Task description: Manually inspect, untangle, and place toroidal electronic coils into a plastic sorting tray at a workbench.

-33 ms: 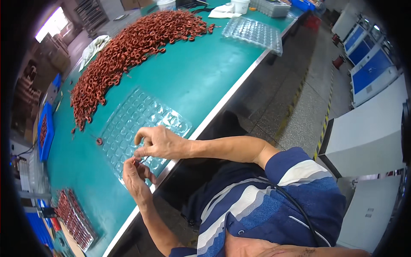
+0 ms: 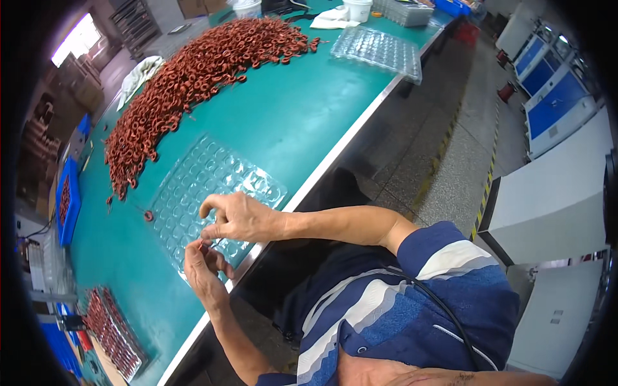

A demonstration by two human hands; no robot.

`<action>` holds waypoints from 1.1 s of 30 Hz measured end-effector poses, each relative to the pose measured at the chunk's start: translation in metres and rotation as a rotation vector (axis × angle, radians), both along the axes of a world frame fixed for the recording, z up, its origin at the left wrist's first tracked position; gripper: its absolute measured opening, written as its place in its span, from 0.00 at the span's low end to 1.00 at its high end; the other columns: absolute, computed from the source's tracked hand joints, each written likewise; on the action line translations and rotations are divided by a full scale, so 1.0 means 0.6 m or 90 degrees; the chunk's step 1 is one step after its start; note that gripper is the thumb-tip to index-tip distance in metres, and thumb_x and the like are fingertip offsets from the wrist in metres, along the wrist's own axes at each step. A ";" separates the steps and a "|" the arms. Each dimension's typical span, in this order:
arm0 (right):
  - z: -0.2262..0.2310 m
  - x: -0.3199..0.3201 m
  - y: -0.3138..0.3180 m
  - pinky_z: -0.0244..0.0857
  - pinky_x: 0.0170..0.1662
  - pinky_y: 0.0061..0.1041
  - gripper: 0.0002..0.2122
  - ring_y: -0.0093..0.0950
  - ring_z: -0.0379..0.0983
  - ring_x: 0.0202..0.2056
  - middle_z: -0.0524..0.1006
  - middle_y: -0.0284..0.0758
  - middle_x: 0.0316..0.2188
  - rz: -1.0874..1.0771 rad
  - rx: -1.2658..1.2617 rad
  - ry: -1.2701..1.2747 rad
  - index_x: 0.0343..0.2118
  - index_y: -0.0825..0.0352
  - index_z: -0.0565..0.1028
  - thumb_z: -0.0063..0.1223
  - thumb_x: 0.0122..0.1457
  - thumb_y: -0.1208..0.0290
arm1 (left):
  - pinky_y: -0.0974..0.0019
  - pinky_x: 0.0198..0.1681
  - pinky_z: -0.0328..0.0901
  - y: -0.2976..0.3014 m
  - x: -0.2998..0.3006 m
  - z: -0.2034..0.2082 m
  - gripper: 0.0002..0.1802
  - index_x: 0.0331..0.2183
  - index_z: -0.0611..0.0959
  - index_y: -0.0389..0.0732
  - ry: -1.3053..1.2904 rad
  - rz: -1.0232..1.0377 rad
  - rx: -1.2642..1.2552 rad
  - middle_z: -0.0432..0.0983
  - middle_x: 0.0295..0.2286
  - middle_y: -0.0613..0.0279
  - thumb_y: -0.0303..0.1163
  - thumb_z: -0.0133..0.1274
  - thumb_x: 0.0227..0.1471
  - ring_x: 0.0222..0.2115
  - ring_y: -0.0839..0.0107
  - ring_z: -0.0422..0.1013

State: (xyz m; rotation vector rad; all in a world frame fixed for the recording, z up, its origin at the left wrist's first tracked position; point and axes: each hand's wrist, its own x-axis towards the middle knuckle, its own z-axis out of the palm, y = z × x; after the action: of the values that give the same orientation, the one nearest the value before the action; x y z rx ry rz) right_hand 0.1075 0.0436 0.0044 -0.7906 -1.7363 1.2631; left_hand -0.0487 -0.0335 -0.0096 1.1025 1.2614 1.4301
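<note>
Over the near part of a clear plastic tray with rows of round pockets, my two hands meet at the fingertips. My left hand is closed in a pinch on a small red ring, mostly hidden by the fingers. Thumb and fingers of my right hand are bent close against the same ring; a thin dark bit, perhaps its wire lead, shows beside them. Another red-brown ring with a thin lead lies at the tray's left edge. Pockets not covered by my hands hold nothing visible.
A large heap of red-brown rings spreads over the green table. More clear trays lie at the far right edge. A filled tray stands near left, a blue bin farther left. A metal strip edges the table.
</note>
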 end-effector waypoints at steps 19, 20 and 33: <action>-0.019 -0.015 -0.002 0.61 0.24 0.14 0.10 0.15 0.68 0.21 0.74 0.28 0.20 0.126 -0.155 0.064 0.35 0.69 0.79 0.54 0.60 0.67 | 0.77 0.21 0.59 -0.009 -0.021 -0.010 0.06 0.39 0.70 0.37 -0.067 -0.011 0.076 0.65 0.24 0.66 0.30 0.43 0.62 0.19 0.79 0.62; -0.021 -0.017 -0.006 0.61 0.24 0.14 0.09 0.15 0.69 0.22 0.75 0.29 0.21 0.066 -0.055 0.048 0.36 0.70 0.79 0.54 0.60 0.68 | 0.77 0.21 0.59 -0.006 -0.012 -0.016 0.06 0.39 0.70 0.37 -0.103 -0.002 0.083 0.65 0.23 0.66 0.30 0.43 0.62 0.19 0.79 0.63; -0.007 -0.014 -0.003 0.57 0.18 0.10 0.12 0.13 0.65 0.16 0.72 0.27 0.18 0.165 -0.378 0.129 0.27 0.66 0.75 0.53 0.61 0.63 | 0.56 0.37 0.67 0.003 -0.044 0.039 0.13 0.43 0.69 0.36 0.441 -0.137 0.096 0.74 0.31 0.46 0.29 0.49 0.58 0.33 0.50 0.73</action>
State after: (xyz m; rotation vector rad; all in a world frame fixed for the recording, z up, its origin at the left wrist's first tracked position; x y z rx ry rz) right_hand 0.0990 0.0419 -0.0001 -0.7404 -1.3361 2.0115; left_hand -0.0752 -0.0318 0.0135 1.8776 1.4487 1.0167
